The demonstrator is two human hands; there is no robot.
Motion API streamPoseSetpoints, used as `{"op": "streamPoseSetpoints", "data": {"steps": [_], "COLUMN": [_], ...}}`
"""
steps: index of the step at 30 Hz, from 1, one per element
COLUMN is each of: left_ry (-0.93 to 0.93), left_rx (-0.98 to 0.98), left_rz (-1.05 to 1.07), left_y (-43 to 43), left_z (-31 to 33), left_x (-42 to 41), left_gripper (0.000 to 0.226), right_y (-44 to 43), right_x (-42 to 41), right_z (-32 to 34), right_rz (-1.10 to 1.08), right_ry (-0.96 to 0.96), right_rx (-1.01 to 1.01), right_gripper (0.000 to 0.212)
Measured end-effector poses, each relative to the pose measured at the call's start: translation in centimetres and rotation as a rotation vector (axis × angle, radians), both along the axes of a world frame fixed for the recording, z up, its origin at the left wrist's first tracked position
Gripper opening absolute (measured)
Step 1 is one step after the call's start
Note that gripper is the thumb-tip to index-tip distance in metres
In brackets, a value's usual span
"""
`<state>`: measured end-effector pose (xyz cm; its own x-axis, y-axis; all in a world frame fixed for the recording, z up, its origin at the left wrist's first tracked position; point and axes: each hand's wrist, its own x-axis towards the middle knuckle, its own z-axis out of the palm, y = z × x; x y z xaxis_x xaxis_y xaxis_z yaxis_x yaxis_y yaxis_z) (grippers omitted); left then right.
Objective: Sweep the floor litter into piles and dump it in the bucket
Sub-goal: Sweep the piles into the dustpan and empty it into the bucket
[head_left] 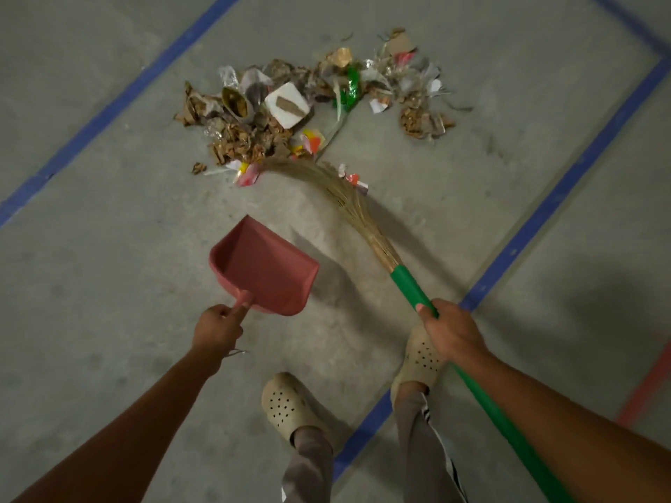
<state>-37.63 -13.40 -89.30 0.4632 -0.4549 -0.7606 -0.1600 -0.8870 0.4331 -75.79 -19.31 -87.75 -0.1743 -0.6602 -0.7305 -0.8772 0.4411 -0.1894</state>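
A spread-out litter pile [290, 103] of dry leaves, wrappers, a white foam piece and a green bag lies on the concrete floor ahead. My right hand [452, 332] grips the green handle of a straw broom [341, 197], whose bristles curve left and touch the pile's near edge. My left hand [218, 326] holds the handle of a red dustpan [263, 266], which hangs above the floor, apart from the litter, with its mouth facing the pile. No bucket is in view.
Blue tape lines [559, 197] mark a rectangle on the grey floor around the pile. A red line [650, 386] runs at the right edge. My two feet in beige perforated clogs [287, 404] stand at the bottom, near a blue line.
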Motion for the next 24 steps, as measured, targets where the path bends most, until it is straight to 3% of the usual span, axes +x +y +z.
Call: {"op": "streamPoseSetpoints", "data": {"steps": [8,13,16,24], "left_ry": [0.021,-0.036,-0.027,0.006], "left_rx": [-0.097,-0.153,-0.171,-0.243], "left_rz": [0.022,-0.050,-0.049,-0.121], "left_y": [-10.8,-17.7,-22.1,-33.4], "left_z": [4.0,4.9,3.1,-8.6], "left_x": [-5.3,-8.7,-10.3,-10.2], "left_gripper": [0.051,0.063,0.072,0.066], "right_y": [-5.1,-12.4,-18.8,-35.8], "right_x": [-5.6,-9.3,-11.1,-11.9], "right_z": [4.2,4.2,1.4,-11.1], "right_rz": [-0.149,-0.299,-0.328,-0.315], "right_ry": [-0.093,-0.093,-0.033,-0.006], "right_rx": [-0.181,-0.210,-0.214,-0.280], "right_gripper": [0.033,0.031,0.028,0.028]}}
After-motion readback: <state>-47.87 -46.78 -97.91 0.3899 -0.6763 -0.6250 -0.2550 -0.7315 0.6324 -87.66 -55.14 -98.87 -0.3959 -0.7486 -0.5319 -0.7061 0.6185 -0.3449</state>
